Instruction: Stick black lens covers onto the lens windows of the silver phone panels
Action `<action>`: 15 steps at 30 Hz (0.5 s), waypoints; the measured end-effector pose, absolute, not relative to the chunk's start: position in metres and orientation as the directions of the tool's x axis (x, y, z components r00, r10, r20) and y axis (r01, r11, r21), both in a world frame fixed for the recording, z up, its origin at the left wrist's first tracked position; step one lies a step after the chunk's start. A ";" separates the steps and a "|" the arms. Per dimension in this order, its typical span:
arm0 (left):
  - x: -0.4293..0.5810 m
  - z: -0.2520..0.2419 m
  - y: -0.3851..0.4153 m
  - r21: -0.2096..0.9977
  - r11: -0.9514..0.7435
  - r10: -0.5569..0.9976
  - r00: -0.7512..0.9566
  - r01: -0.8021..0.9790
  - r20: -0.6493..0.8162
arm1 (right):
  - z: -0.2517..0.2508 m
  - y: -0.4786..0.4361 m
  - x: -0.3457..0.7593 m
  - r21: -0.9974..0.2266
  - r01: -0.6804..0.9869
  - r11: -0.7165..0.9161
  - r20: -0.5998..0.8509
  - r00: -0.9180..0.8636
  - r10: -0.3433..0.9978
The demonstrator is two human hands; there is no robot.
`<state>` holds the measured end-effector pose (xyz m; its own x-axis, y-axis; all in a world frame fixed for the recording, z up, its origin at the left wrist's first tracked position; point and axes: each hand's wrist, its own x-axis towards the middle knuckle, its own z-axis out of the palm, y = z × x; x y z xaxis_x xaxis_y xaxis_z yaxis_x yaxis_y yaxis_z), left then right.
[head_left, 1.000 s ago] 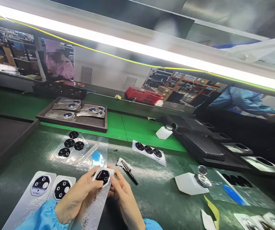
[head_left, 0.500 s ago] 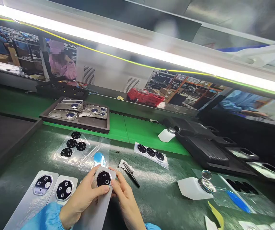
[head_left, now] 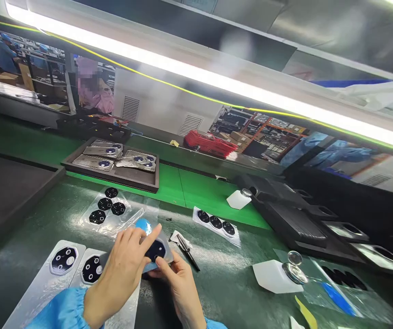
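Green worktop point(head_left: 224, 278) carries both hands: left hand point(head_left: 123, 269) arches over the phone back cover point(head_left: 155, 250), fingers point(head_left: 148, 237) pressing it; right hand point(head_left: 179, 283) pinches its lower edge.

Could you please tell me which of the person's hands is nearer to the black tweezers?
Right. The right hand is close beside the tweezers, on their near left side; the left hand is farther left, beyond the cover both hold.

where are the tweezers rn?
Head view, centre: tweezers lie on the mat beside a white scrap, just right of the right hand holding the cover.
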<state>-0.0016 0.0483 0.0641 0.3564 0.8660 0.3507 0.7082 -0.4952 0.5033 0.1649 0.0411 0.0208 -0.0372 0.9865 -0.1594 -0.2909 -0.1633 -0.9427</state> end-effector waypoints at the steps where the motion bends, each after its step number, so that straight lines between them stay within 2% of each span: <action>1: 0.003 0.064 0.045 0.444 -0.496 0.846 0.300 0.747 0.440 | 0.021 0.042 0.166 -0.938 -0.319 -0.135 -0.151 0.025 0.988; 3: 0.013 0.058 0.036 0.390 -0.543 0.756 0.231 0.744 0.612 | 0.020 0.046 0.168 -0.910 -0.407 -0.084 -0.159 0.153 0.975; 5: 0.023 0.049 0.026 0.461 -0.656 0.711 0.283 0.598 0.644 | 0.019 0.049 0.171 -0.860 -0.507 -0.056 -0.206 0.244 0.948; 6: 0.027 0.044 0.023 0.577 -0.639 0.762 0.321 0.509 0.562 | 0.018 0.051 0.172 -0.837 -0.544 -0.052 -0.232 0.268 0.935; 7: 0.030 0.039 0.021 0.733 -0.536 0.841 0.343 0.420 0.419 | 0.018 0.052 0.172 -0.820 -0.571 -0.054 -0.256 0.280 0.925; 8: 0.033 0.036 0.022 0.877 -0.364 0.911 0.318 0.313 0.264 | 0.018 0.052 0.171 -0.806 -0.588 -0.059 -0.271 0.280 0.921; 9: 0.036 0.033 0.025 0.965 -0.181 0.952 0.282 0.192 0.123 | 0.019 0.052 0.168 -0.798 -0.600 -0.061 -0.275 0.271 0.923; 10: 0.038 0.032 0.030 0.997 -0.032 0.972 0.236 0.067 0.015 | 0.020 0.051 0.165 -0.792 -0.607 -0.064 -0.269 0.253 0.929; 11: 0.040 0.031 0.035 0.998 0.048 0.981 0.188 -0.041 -0.039 | 0.021 0.049 0.160 -0.786 -0.615 -0.067 -0.258 0.227 0.939; 15: 0.044 0.035 0.053 0.974 0.084 0.996 0.042 -0.212 -0.077 | 0.026 0.041 0.142 -0.787 -0.613 -0.066 -0.192 0.141 0.971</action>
